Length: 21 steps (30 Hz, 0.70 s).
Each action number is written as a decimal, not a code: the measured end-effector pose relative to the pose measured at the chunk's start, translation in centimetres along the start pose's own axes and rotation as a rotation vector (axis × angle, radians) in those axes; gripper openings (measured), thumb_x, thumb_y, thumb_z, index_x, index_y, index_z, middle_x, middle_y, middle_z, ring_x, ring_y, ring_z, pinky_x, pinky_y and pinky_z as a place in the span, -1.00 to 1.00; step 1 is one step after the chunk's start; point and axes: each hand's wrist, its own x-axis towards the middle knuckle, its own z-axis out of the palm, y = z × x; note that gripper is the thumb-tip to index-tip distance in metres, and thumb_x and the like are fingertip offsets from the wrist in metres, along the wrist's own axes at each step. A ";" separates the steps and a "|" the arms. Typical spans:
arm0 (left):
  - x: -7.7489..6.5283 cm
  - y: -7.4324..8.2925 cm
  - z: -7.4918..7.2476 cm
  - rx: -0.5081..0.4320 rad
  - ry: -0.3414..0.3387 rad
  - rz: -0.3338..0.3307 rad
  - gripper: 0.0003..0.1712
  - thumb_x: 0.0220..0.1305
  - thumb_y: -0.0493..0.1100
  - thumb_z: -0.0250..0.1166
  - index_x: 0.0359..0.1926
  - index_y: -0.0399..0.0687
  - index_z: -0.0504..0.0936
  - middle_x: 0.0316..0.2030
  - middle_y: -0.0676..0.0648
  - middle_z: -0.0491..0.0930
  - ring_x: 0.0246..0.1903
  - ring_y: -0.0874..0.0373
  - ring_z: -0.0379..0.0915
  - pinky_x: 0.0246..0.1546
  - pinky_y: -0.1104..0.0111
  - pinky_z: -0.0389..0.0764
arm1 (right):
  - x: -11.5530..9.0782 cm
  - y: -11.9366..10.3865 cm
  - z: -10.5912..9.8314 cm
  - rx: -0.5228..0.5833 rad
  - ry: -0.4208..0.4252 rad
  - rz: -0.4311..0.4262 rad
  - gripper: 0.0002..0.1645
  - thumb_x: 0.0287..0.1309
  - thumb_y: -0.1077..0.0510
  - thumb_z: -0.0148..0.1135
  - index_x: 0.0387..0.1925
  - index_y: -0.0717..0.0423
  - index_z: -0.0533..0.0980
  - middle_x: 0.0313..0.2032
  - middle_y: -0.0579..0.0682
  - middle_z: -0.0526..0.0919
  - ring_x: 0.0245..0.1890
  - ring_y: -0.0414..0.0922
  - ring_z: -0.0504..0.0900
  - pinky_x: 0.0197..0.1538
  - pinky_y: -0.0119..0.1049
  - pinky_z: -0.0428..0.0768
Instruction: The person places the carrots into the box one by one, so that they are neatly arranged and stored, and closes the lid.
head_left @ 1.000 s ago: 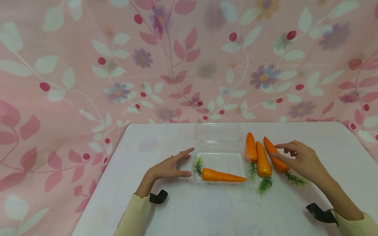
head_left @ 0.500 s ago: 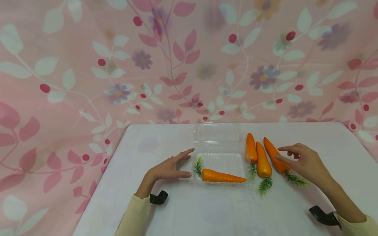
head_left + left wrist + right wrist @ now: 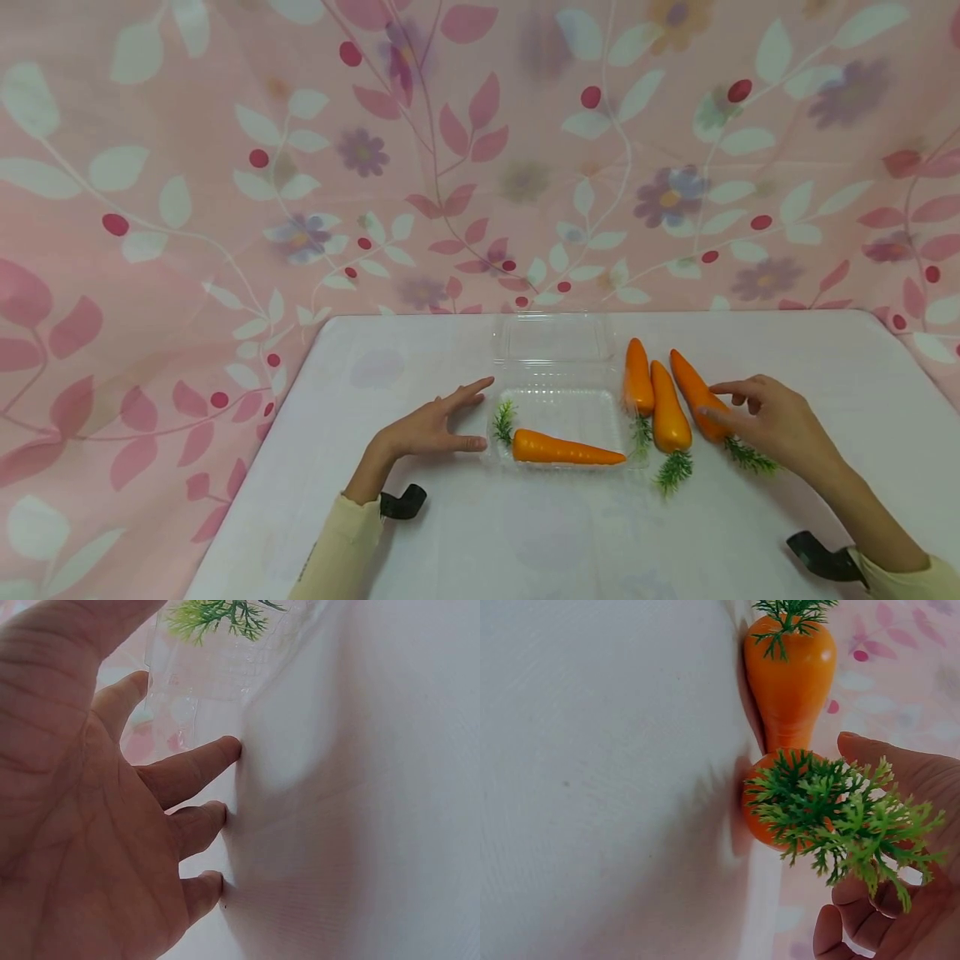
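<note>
A clear plastic clamshell box (image 3: 577, 400) lies with its lid folded back. Inside it rests one toy carrot (image 3: 562, 448), its green leaves (image 3: 217, 619) at the left end. My left hand (image 3: 431, 425) is beside the box's left side, fingers spread, with several fingertips touching the tablecloth. Over the rightmost carrot (image 3: 701, 396) hovers my right hand (image 3: 776, 421), thumb and index finger apart on its right side. In the right wrist view the leafy top (image 3: 840, 814) of that carrot partly covers the fingers, so contact is hard to tell.
Two more carrots lie between the box and my right hand: a middle one (image 3: 670, 412) and a left one (image 3: 637, 379) against the box's right edge. A white cloth (image 3: 540, 533) covers the table. Behind it hangs a pink floral curtain (image 3: 480, 167).
My right hand has shifted slightly right and nearer the carrot's leafy end. The left hand, the box and the carrots stay where they were.
</note>
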 end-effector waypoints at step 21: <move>0.2 -0.4 0.2 0.002 0.011 0.016 0.05 0.18 0.20 0.41 0.55 0.38 0.00 0.41 0.05 0.28 0.50 -0.04 -0.24 0.35 -0.27 -0.30 | 0.2 1.1 0.3 -0.048 -0.037 0.045 -0.35 0.01 -0.21 0.49 -0.07 0.23 0.66 -0.36 0.02 0.46 -0.41 -0.05 0.32 -0.51 -0.31 0.28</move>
